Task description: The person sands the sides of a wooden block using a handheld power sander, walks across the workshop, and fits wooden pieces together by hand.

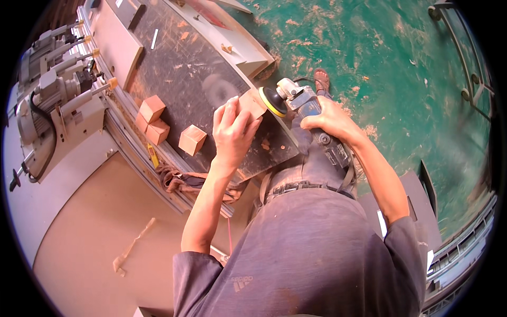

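My left hand (234, 129) is closed around a wooden block (252, 104) at the edge of the dark work surface. In my right hand (334, 119) is an angle grinder (305, 101), gripped by its body. The grinder's round pad (273, 101), black with a yellow rim, meets the right side of the block or comes very close; I cannot tell which. To the left of my left hand a single wooden cube (193, 140) rests on the dark surface. Farther left, several more wooden cubes (152, 109) are grouped together, one on top of the others.
Dust and scraps mark the dark work surface (182, 68). A crumpled cloth (185, 179) and a yellow tool (153, 156) lie along the metal rail. Machine motors (53, 90) stand at the left. Shavings litter the green floor (391, 68); a metal-framed cart (459, 53) stands far right.
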`<action>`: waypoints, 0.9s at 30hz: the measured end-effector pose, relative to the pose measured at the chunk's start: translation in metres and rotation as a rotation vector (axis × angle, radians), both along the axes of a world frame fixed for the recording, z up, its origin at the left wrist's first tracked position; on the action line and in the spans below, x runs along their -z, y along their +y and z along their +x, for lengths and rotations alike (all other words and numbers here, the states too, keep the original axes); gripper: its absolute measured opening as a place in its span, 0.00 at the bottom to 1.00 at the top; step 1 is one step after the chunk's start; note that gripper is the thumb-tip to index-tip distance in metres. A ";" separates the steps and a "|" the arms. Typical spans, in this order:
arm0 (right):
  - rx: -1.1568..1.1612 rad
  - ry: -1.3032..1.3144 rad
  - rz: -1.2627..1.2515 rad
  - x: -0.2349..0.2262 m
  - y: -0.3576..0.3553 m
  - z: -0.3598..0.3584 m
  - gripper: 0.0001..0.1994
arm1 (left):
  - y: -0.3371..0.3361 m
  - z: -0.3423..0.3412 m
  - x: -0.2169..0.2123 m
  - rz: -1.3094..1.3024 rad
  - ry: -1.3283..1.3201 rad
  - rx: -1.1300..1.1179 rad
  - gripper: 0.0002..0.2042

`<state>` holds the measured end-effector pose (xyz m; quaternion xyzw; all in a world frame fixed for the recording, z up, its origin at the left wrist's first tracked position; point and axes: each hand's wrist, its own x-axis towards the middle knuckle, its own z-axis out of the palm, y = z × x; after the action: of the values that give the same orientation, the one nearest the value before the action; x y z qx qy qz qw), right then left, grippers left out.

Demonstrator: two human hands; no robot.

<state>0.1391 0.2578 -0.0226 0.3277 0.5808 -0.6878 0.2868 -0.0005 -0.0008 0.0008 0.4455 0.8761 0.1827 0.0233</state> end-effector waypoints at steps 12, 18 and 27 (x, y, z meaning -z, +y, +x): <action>0.096 0.161 0.016 -0.005 -0.003 -0.004 0.28 | 0.004 0.002 0.003 0.021 0.003 -0.003 0.17; 0.039 0.039 0.070 0.049 -0.003 0.004 0.22 | 0.002 0.003 0.001 -0.022 0.010 0.001 0.17; 0.103 0.127 -0.070 -0.003 0.007 -0.006 0.22 | 0.000 0.004 0.002 -0.020 0.019 -0.007 0.17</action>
<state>0.1329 0.2647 -0.0200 0.3025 0.5559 -0.7410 0.2247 0.0035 -0.0007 -0.0008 0.4442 0.8795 0.1697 0.0186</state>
